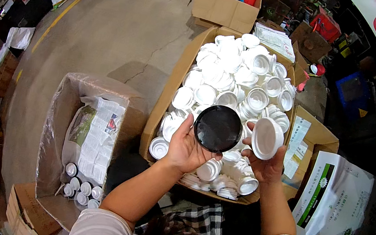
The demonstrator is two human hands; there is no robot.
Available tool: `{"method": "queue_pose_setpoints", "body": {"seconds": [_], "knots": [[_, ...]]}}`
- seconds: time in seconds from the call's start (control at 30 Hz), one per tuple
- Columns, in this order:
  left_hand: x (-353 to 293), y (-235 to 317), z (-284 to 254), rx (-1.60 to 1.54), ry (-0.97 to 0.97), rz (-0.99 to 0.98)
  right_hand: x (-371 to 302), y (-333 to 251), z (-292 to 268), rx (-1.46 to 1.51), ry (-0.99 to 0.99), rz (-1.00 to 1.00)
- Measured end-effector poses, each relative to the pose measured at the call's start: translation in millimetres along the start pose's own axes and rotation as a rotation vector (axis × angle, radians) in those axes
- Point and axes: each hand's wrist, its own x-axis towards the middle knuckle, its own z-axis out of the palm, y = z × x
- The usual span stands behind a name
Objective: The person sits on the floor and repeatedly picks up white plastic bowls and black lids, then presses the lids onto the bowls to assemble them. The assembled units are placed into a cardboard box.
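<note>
My left hand (187, 147) holds a round black lid (217, 128) by its lower left edge, its glossy flat face turned up. Close to its right, my right hand (267, 166) grips a white plastic cup-shaped lid (267, 138) between thumb and fingers, tilted so its hollow side shows. The two pieces are apart. Both hands are over a big cardboard box (156, 127) heaped with white plastic lids (215, 74), many of them stacked inside one another.
At the left stands a plastic-lined carton (61, 110) with newspaper (94, 136) and several white-and-black lids (85, 189) in it. A smaller open carton (323, 134) and a white printed box (336, 204) are at the right. Beyond is a carton (224, 10) with red cloth.
</note>
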Motion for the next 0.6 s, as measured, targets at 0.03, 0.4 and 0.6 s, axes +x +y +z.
{"method": "queue_pose_setpoints", "body": {"seconds": [0.03, 0.4, 0.6], "knots": [[1.5, 0.0, -4.5, -0.030, -0.075, -0.011, -1.4, -0.5, 0.3, -0.005, 0.021, -0.003], [2.5, -10.9, 5.8, 0.395, 0.147, -0.059, -17.1, -7.0, 26.2, -1.158, -0.318, -0.540], [2.1, -11.8, -1.8, 0.565, 0.179, -0.161, -16.9, -8.6, 26.8, -1.123, -0.412, -0.469]]}}
